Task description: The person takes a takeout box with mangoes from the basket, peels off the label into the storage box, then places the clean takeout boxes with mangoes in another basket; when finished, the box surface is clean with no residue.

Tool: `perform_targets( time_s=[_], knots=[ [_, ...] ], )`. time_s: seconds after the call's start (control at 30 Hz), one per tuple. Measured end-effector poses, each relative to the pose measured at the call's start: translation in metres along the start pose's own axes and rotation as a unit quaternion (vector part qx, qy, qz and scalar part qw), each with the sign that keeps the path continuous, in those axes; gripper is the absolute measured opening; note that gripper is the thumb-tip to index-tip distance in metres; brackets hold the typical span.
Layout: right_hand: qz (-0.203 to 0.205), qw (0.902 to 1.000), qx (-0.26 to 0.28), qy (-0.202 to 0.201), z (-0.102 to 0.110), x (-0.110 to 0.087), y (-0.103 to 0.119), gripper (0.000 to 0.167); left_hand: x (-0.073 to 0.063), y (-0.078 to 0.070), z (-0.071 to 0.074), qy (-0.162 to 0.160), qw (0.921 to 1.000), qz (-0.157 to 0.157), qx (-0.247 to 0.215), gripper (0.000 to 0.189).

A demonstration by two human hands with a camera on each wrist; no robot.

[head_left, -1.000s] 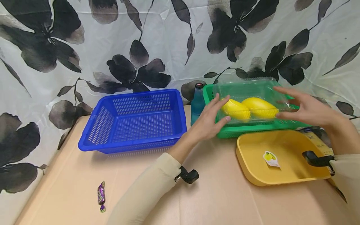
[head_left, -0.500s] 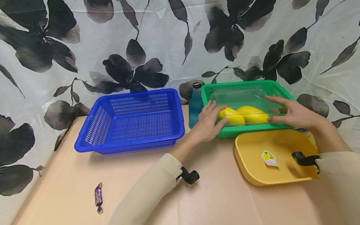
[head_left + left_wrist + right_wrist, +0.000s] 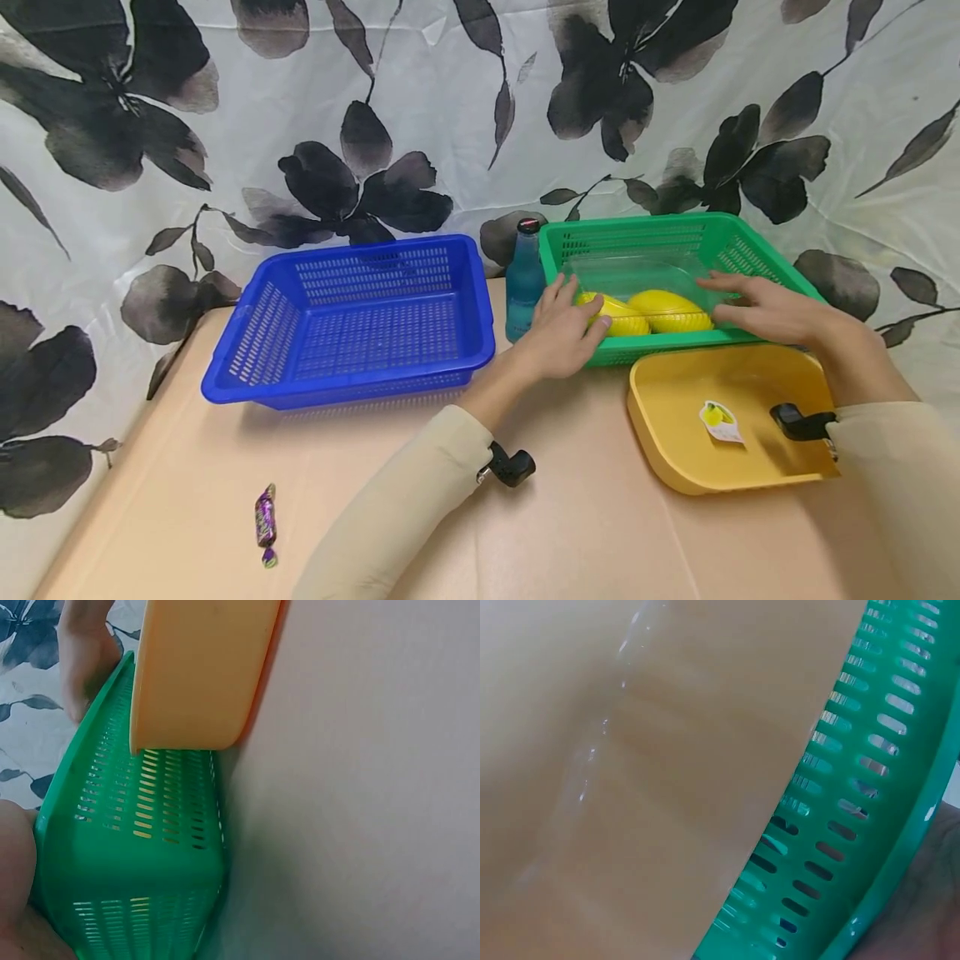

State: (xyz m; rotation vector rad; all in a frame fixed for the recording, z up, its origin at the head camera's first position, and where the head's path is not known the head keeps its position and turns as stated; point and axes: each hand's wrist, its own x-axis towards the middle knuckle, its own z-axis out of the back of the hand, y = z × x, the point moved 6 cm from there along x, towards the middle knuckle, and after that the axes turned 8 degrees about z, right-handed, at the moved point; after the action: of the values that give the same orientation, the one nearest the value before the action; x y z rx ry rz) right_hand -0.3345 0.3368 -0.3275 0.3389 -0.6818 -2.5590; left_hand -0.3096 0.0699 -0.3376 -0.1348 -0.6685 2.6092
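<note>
In the head view, a clear plastic container [image 3: 637,271] with two yellow fruits [image 3: 670,311] in it sits down inside the green basket [image 3: 637,225]. My left hand [image 3: 561,333] holds the container's left end, thumb at the front and fingers spread toward the back. At the opposite end, my right hand [image 3: 765,308] grips it between thumb and fingers. The left wrist view has the outside of the green basket, with part of my left hand [image 3: 15,877] at its rim; the fingertips are hidden. Only a sliver of my right hand [image 3: 922,892] appears beyond the rim in the right wrist view.
A yellow tray [image 3: 675,450] with a fruit sticker stands right in front of the green basket. A blue bottle [image 3: 526,283] is beside that basket's left side. Farther left is a blue basket [image 3: 375,333]. A purple wrapped candy [image 3: 266,525] lies at the front left.
Both hands have lowered the clear container with the yellow fruits deeper into the green basket. The right hand has also shifted left.
</note>
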Motion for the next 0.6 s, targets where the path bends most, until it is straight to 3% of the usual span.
perform_targets(
  time_s=[0.3,0.43,0.6],
  knots=[
    [-0.001,1.0000,-0.007,-0.006,0.005,-0.009,0.006,0.067,-0.009,-0.004,0.005,0.008,0.9992,-0.036,-0.018,0.058],
    [0.005,0.9993,-0.032,-0.019,0.009,-0.011,0.011,0.073,-0.024,-0.005,0.016,0.027,0.9976,-0.060,-0.022,0.056],
    [0.015,0.9983,-0.047,-0.031,0.010,-0.017,0.023,0.076,-0.053,0.005,0.032,0.061,0.9933,-0.097,-0.018,0.053]
  ],
)
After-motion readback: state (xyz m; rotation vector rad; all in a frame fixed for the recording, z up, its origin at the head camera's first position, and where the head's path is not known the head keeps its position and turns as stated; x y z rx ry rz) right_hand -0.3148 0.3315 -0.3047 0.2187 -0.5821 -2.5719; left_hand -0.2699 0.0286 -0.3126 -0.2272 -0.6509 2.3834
